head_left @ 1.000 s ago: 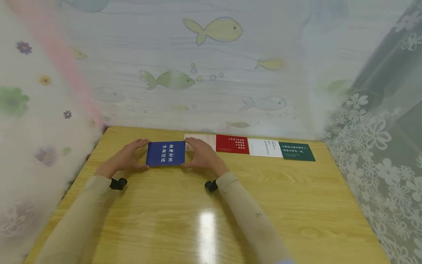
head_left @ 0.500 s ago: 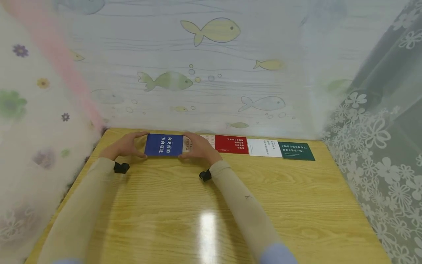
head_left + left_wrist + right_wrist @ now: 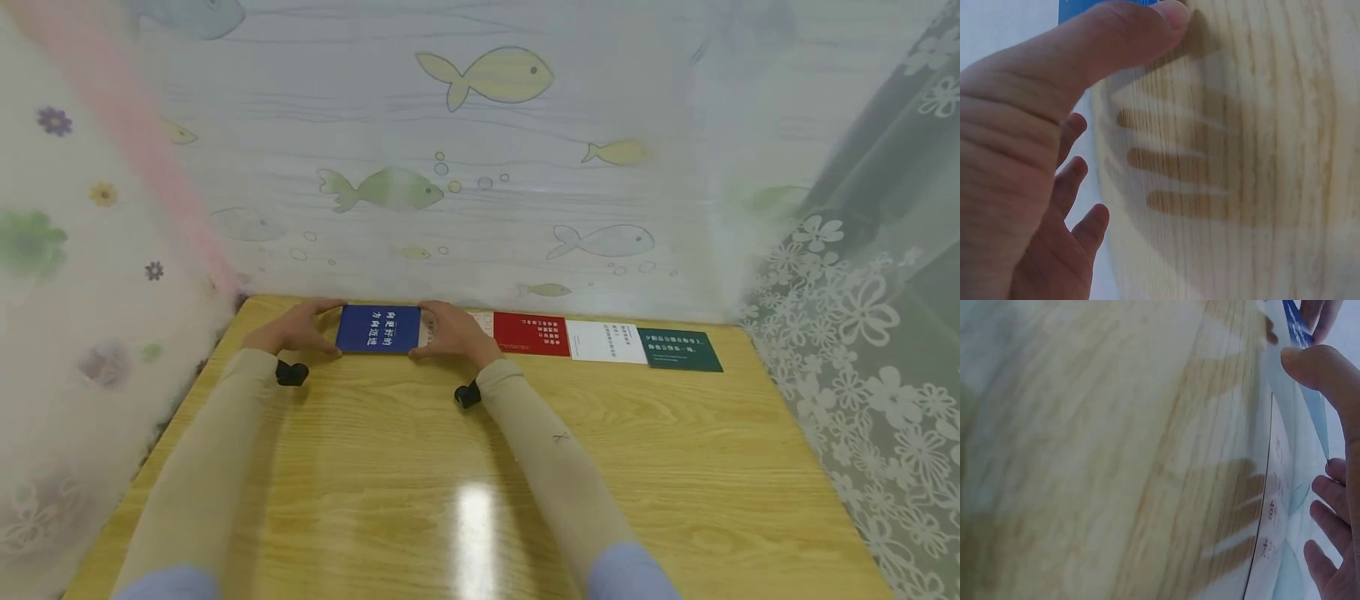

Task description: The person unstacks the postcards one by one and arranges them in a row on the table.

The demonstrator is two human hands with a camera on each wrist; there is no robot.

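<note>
A blue card point(image 3: 378, 329) with white characters is at the far left of the table, seen in the head view. My left hand point(image 3: 303, 327) pinches its left end between thumb and index finger, the other fingers spread apart. At the right end my right hand point(image 3: 455, 335) holds the card the same way, partly covering a pale pink card point(image 3: 484, 322). In the left wrist view the thumb point(image 3: 1141, 31) touches the blue card's near edge. The right wrist view shows the blue card point(image 3: 1298, 328) edge-on and tilted; whether it touches the table is unclear.
Right of the pale pink card a red card point(image 3: 531, 333), a white card point(image 3: 607, 342) and a green card point(image 3: 684, 350) continue the row along the far edge of the wooden table point(image 3: 390, 467). A fish-print curtain point(image 3: 480, 225) hangs behind; lace point(image 3: 862, 333) hangs at right.
Both hands have carried the blue card away from me toward the table's far edge, level with the row. Over the last half second it has barely moved; the head view shifted slightly.
</note>
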